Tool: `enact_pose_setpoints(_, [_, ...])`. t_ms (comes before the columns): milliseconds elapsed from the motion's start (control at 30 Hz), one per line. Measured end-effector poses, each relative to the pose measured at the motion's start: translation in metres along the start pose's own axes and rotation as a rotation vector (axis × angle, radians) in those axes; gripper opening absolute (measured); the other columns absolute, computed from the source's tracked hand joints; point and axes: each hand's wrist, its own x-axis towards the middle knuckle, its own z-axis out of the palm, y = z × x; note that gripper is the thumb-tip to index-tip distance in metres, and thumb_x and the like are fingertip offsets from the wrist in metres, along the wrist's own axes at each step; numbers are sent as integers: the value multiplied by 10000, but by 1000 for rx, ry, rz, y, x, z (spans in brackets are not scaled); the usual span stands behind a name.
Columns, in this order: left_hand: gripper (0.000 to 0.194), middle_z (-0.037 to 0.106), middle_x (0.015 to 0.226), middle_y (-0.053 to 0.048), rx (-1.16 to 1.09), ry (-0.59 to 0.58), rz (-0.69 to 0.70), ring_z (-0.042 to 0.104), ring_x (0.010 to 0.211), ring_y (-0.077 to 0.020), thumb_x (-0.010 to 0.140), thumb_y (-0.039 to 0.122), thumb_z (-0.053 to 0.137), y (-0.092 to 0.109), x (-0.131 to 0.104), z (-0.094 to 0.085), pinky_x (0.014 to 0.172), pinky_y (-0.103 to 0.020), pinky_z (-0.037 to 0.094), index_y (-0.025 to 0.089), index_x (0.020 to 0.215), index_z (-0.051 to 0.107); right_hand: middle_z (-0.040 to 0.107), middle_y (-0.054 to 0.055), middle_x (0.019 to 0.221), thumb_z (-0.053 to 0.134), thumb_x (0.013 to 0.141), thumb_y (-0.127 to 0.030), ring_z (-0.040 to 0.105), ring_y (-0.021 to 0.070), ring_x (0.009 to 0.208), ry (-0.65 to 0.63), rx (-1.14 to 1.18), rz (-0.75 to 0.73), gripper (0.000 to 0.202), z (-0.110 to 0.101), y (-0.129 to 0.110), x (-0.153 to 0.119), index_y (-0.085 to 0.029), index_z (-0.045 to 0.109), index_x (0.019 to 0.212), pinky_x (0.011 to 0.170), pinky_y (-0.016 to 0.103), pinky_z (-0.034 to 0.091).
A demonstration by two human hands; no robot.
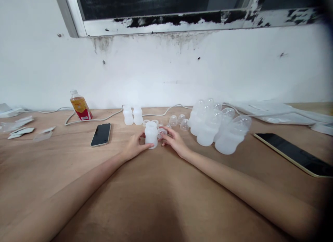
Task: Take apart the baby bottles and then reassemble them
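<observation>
My left hand (136, 145) is wrapped round a frosted white bottle (151, 134) that stands upright on the wooden table (125, 203). Just right of it, my right hand (173, 140) pinches a small clear dome cap (161, 132) between thumb and fingers, close beside the bottle. Several more clear caps (173, 121) lie behind my hands. Two frosted bottles without domes (137, 115) stand behind to the left. On the right, several frosted bottles with clear domes (205, 132) are grouped together.
A phone (101, 134) and a drink bottle (81, 106) are at the left, with a white cable (109, 116) running along the back. Plastic wrappers (47, 133) lie far left. At the right are a larger dark-screened device (293, 153) and a plastic bag (275, 111).
</observation>
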Motion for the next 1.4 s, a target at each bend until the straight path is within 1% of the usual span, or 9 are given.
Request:
enact_pose_setpoints(500, [454, 594, 979, -79, -17, -17, -21, 539, 877, -197, 655, 340, 602, 3, -1, -1, 751, -310, 422, 146, 1052, 498, 541, 46, 953, 545, 677, -247, 566, 125, 693, -2, 14, 12, 358, 1, -2, -1, -218, 508, 1031, 493, 220, 442])
enact_pose_setpoints(700, [556, 557, 1057, -78, -21, -1, 19, 519, 943, -209, 644, 347, 601, 2, -3, -2, 799, -333, 412, 162, 1137, 421, 543, 27, 865, 492, 738, -364, 563, 121, 686, 14, 234, 11, 254, -3, 1, 1, -226, 509, 950, 523, 235, 452])
enact_pose_setpoints(767, [515, 571, 1014, -68, 29, -20, 19, 530, 905, -206, 652, 365, 584, 5, -4, -3, 768, -328, 423, 159, 1104, 448, 549, 0, 829, 535, 718, -323, 565, 115, 694, 21, 340, -10, 247, -4, 0, 1, -248, 485, 949, 587, 249, 460])
enact_pose_setpoints(900, [452, 562, 1011, -52, 154, -43, 57, 517, 916, -216, 658, 365, 563, 8, -5, -4, 784, -340, 406, 178, 1063, 487, 557, -41, 782, 599, 669, -211, 561, 106, 752, 22, 547, -8, 387, -6, -4, 1, -293, 437, 1011, 737, 282, 444])
enact_pose_setpoints(1033, [436, 558, 1013, -53, 156, 1, 21, 513, 925, -223, 664, 379, 550, 7, -4, -5, 797, -343, 397, 177, 1047, 500, 563, -14, 879, 606, 658, -168, 528, 132, 887, -93, 550, -9, 330, -6, -5, 1, -248, 509, 963, 812, 298, 415])
enact_pose_setpoints(1133, [405, 565, 1012, -37, 52, 35, -3, 515, 932, -214, 671, 387, 547, 6, -4, -6, 807, -329, 394, 190, 1022, 508, 542, 11, 1001, 591, 678, -183, 494, 153, 966, -174, 496, -51, 209, -7, -5, 0, -214, 555, 882, 852, 314, 394])
enact_pose_setpoints(1200, [410, 566, 1007, -37, -40, 91, -44, 516, 932, -207, 664, 394, 558, 5, -4, -6, 804, -316, 397, 188, 1014, 500, 524, 8, 1051, 597, 672, -177, 482, 156, 989, -180, 475, -68, 222, -8, -5, 0, -225, 552, 884, 861, 321, 389])
enact_pose_setpoints(1300, [392, 594, 874, -48, -227, 146, -149, 560, 792, -181, 691, 431, 523, 1, -3, -6, 656, -270, 441, 162, 975, 494, 504, 1, 1083, 621, 643, -154, 471, 149, 1004, -171, 429, -81, 290, -8, -4, 0, -244, 536, 905, 863, 312, 388])
enact_pose_setpoints(1400, [390, 573, 593, -18, -424, 80, -249, 525, 502, -127, 738, 472, 437, -2, -2, -6, 422, -201, 376, 139, 934, 489, 512, -8, 1034, 647, 610, -138, 488, 124, 959, -144, 363, -112, 334, -8, -3, 0, -249, 522, 899, 855, 286, 388])
